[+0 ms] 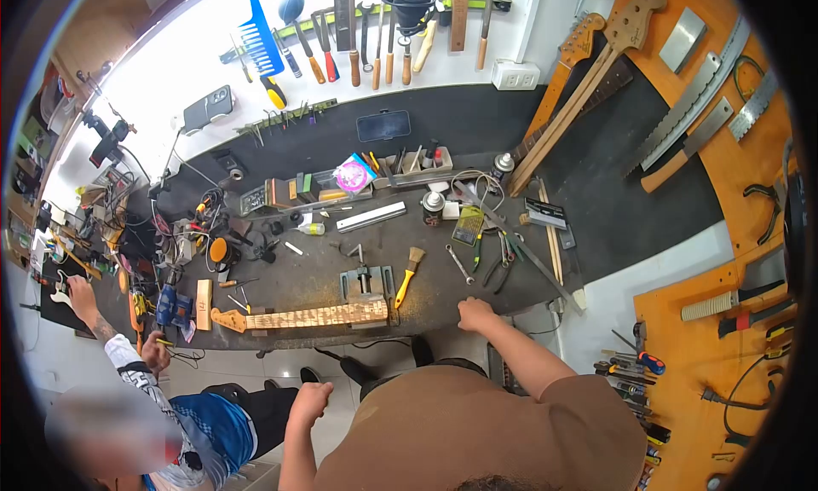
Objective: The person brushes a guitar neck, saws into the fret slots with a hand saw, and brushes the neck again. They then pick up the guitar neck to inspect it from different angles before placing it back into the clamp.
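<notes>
My left hand (313, 401) hangs in front of my brown shirt, short of the bench edge. Its fingers are curled closed, and no object shows in them. My right hand (475, 314) is closed in a loose fist at the front edge of the dark bench (434, 325), with nothing visible in it. Between and beyond my hands, a guitar neck (315, 315) with a blotchy fretboard lies along the bench edge, its headstock to the left. Near its right end are a vise (366, 282) and a yellow-handled brush (409, 278). A wrench (460, 264) lies beyond my right hand.
At left, a co-worker's hand (83, 299) reaches over the bench; the other hand (155, 352) is near a blue power tool (173, 308). Pliers (496, 272), a spray can (433, 208) and a metal bar (371, 216) lie farther back. Saws (682, 116) hang at right.
</notes>
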The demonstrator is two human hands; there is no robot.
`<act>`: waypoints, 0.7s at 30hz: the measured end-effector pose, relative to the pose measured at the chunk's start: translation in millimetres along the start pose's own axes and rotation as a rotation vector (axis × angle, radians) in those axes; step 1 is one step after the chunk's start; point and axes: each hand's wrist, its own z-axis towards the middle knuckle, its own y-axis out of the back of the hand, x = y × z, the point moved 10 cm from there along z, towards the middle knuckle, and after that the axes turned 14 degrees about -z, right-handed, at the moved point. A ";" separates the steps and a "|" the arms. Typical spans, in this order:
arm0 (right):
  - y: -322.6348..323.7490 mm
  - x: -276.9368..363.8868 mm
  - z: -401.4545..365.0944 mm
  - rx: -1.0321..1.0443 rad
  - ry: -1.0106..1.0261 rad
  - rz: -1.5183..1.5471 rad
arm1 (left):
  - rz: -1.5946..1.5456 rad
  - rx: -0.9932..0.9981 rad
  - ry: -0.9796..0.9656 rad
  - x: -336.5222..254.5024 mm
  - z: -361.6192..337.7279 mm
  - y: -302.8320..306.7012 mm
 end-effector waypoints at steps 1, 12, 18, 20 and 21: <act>0.4 -0.7 0.3 -0.002 0.000 0.006 | 0.009 0.005 -0.019 -7.8 -0.4 -6.0; -1.6 -0.6 0.3 0.026 0.006 0.000 | 0.076 0.011 -0.093 -25.6 13.5 -32.3; -3.9 6.8 6.8 0.378 0.158 -0.087 | 0.487 -0.221 -0.157 -5.6 18.5 -24.7; 39.3 32.4 5.4 0.485 0.352 0.206 | 0.478 -0.235 -0.132 12.4 15.8 -22.8; 91.2 57.0 11.3 0.434 0.559 0.375 | 0.475 -0.242 -0.099 24.0 12.1 -20.1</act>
